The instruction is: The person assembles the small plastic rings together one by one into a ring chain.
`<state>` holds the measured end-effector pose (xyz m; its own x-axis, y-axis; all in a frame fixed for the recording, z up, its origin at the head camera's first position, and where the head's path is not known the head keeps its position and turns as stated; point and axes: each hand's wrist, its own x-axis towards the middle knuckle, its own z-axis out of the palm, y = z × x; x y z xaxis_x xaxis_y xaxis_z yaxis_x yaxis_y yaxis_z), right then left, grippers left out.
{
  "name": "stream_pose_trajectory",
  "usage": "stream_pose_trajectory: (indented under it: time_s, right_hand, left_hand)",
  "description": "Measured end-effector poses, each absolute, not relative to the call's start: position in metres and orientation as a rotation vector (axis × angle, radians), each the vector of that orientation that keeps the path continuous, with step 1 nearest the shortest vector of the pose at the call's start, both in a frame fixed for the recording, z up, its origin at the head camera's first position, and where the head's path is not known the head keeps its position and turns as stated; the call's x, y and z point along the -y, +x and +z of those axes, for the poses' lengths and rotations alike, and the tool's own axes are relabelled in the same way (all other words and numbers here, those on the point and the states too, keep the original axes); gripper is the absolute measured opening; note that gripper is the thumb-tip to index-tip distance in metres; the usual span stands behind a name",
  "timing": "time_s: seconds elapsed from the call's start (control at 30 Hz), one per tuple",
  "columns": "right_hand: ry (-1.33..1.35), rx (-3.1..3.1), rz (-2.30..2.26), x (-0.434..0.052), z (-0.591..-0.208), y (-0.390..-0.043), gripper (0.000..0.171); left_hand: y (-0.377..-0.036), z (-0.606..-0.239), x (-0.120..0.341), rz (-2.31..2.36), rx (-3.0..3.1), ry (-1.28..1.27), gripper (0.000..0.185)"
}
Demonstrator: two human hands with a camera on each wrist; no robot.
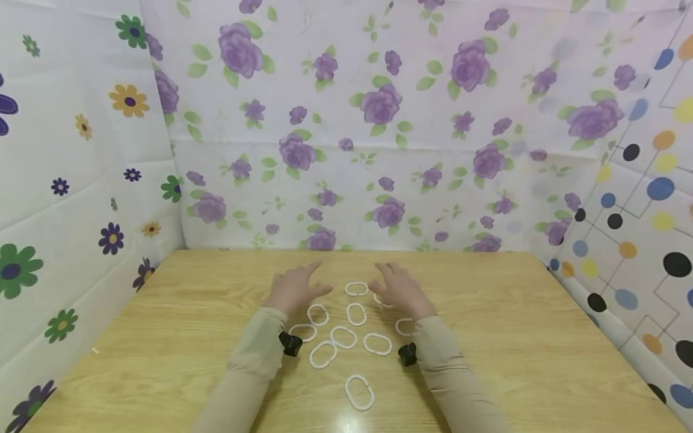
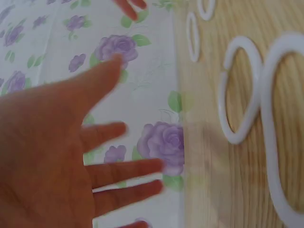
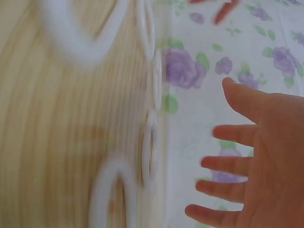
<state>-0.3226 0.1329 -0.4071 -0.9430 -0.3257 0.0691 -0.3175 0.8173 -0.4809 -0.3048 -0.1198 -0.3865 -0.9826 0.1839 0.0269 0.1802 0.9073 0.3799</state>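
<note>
Several white oval links, some showing a small gap in the loop, lie flat on the wooden table (image 1: 173, 337). My left hand (image 1: 294, 288) hovers over the left of the group, fingers spread and thumb pointing inward. Opposite it, my right hand (image 1: 399, 290) is held the same way at the group's right, with one link (image 1: 376, 297) partly hidden behind it. Neither palm holds anything in the wrist views. Between the hands lies a sideways link (image 1: 356, 284). The nearest link (image 1: 355, 377) sits apart, toward the front.
A purple-flowered cloth (image 1: 335, 198) hangs behind the table's far edge. Patterned cloths also close off the left (image 1: 81, 222) and right (image 1: 622, 198) sides. Black wrist cameras (image 1: 291, 344) are strapped under both sleeves. Another link (image 1: 397, 326) shows partly beside the right sleeve.
</note>
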Motion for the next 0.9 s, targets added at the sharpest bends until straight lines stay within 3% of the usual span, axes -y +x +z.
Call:
stream_pose_trajectory:
  time_s: [0.17, 0.4, 0.63, 0.9]
  right_hand:
    - [-0.621, -2.801, -0.791, -0.109, -0.41, -0.325, 0.057]
    - [-0.633, -2.779, -0.499, -0.095, -0.409, -0.336, 0.051]
    - [-0.542, -2.834, -0.426, -0.096, -0.408, -0.343, 0.03]
    - [-0.519, -2.761, -0.601, -0.101, -0.41, -0.339, 0.036]
  left_hand:
    - [-0.304, -0.388, 0.124, 0.686, -2.915, 0.175, 0.064]
    - [-0.303, -0.393, 0.125, 0.628, -2.693, 0.305, 0.065]
    - [-0.304, -0.394, 0.114, 0.589, -2.689, 0.356, 0.047]
    - [-0.307, -0.394, 0.113, 0.58, -2.644, 0.311, 0.045]
